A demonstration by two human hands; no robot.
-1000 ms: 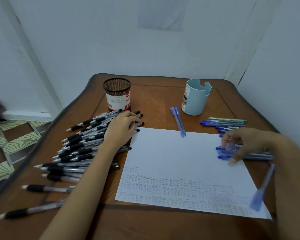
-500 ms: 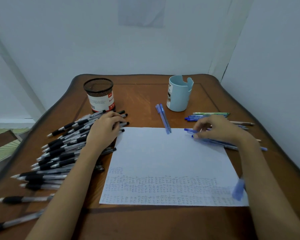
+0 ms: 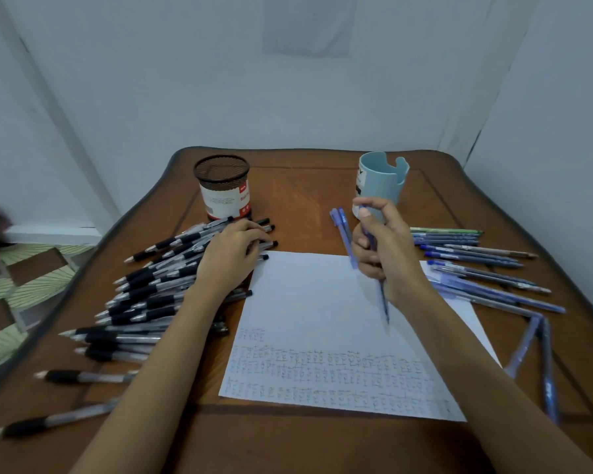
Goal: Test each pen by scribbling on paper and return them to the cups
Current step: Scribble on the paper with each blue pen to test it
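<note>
Right of centre, the right hand (image 3: 389, 246) grips a blue pen (image 3: 384, 299) nearly upright, tip down over the paper (image 3: 308, 302); the left hand (image 3: 230, 260) rests loosely on black pens (image 3: 144, 292), centre left.

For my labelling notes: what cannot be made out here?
Head view.
Inside the blue cup: hidden by its wall.
The scribbles on the paper: too small to read.
Tip of the blue pen in the right hand: blurred, contact with paper unclear.
Some black pens: under the left hand.
</note>
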